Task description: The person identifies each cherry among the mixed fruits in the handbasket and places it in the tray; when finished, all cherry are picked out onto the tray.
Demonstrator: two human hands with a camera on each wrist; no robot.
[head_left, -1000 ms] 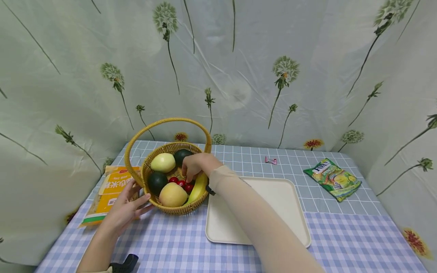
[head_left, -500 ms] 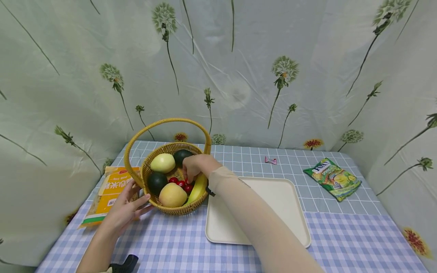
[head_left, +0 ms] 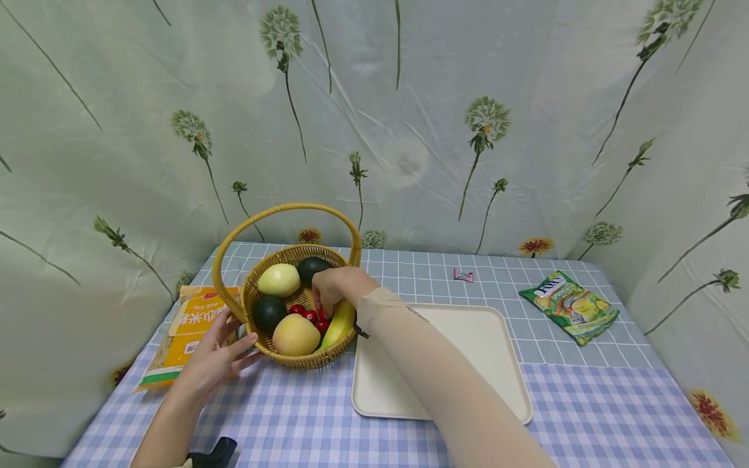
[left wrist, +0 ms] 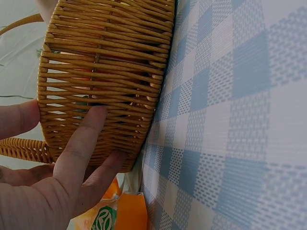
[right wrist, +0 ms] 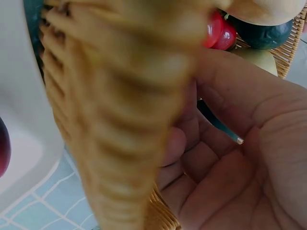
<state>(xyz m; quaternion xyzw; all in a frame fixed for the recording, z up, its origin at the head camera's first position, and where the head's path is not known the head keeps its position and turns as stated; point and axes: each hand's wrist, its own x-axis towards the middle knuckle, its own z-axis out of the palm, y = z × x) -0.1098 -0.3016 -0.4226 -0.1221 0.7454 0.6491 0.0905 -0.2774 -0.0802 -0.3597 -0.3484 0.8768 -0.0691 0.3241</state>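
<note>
A wicker basket [head_left: 310,362] with a tall handle holds a peach [head_left: 296,335], a banana [head_left: 340,325], red cherries [head_left: 297,309], a pale yellow-green fruit [head_left: 278,280] and dark green fruits [head_left: 269,315]. My right hand [head_left: 342,286] reaches inside beside the banana, fingers bent downward, pinching a cherry that they mostly hide. In the right wrist view a thin green stem [right wrist: 218,122] runs between thumb and fingers. My left hand [head_left: 215,357] rests against the basket's near left side; in the left wrist view its extended fingers [left wrist: 81,143] touch the woven wall.
Right of the basket lies a cream tray [head_left: 497,364], partly behind my right sleeve; the right wrist view shows a dark red round thing [right wrist: 4,148] on it. An orange food packet [head_left: 187,338] lies left, a pink wrapped candy [head_left: 463,275] behind, a green snack bag [head_left: 572,307] right.
My right fingers have shifted slightly among the cherries, and a bit of red by the fingertips has moved a little. The left hand and basket stay in place.
</note>
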